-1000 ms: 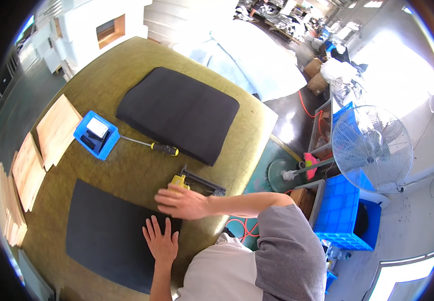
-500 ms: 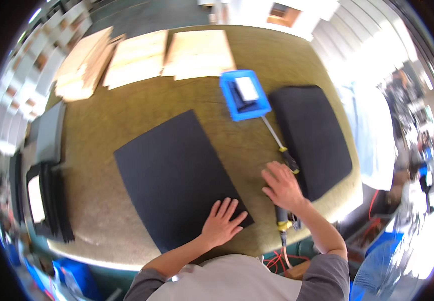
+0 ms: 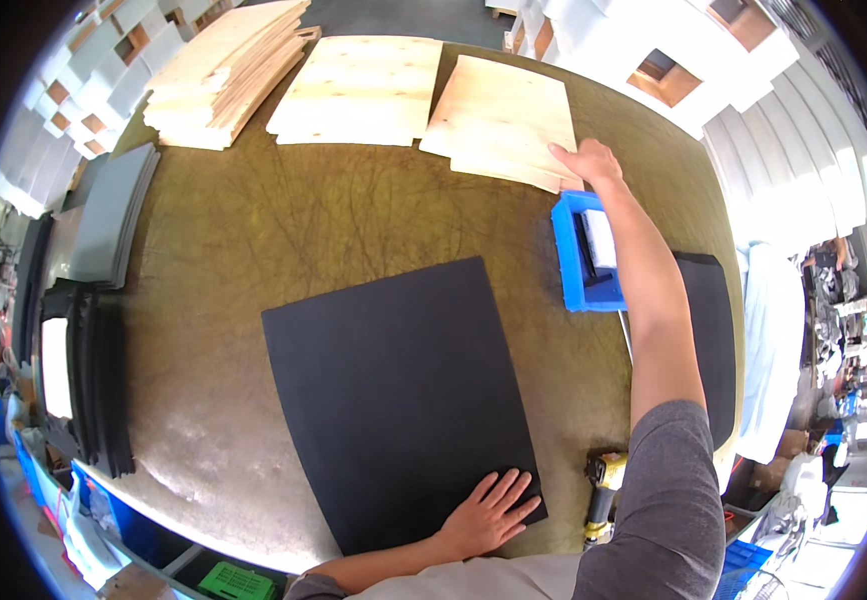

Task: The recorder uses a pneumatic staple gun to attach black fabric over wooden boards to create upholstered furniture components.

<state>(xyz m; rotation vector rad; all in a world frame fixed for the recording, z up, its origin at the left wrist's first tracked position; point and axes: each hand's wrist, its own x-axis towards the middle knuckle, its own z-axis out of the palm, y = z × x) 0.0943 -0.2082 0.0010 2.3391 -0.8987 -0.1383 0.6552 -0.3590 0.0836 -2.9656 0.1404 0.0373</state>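
Note:
My left hand [image 3: 491,511] lies flat, fingers spread, on the near right corner of a black sheet [image 3: 398,385] that rests on the olive-brown worktable [image 3: 283,225]. My right arm stretches far forward, and my right hand [image 3: 585,160] grips the near right corner of a plywood panel [image 3: 501,118] at the table's far side. Just below that hand sits a small blue bin [image 3: 584,252] holding a white and a black item.
Two more plywood piles [image 3: 361,88] [image 3: 225,70] lie along the far edge. A black cushion [image 3: 713,330] lies to the right, a yellow-and-black power tool [image 3: 600,490] at the near edge. Grey and black sheet stacks [image 3: 103,225] stand on the left.
My right hand has left the tool area by the screwdriver and reached far forward to the plywood panel. My view has swung left. The left hand stays on the black sheet.

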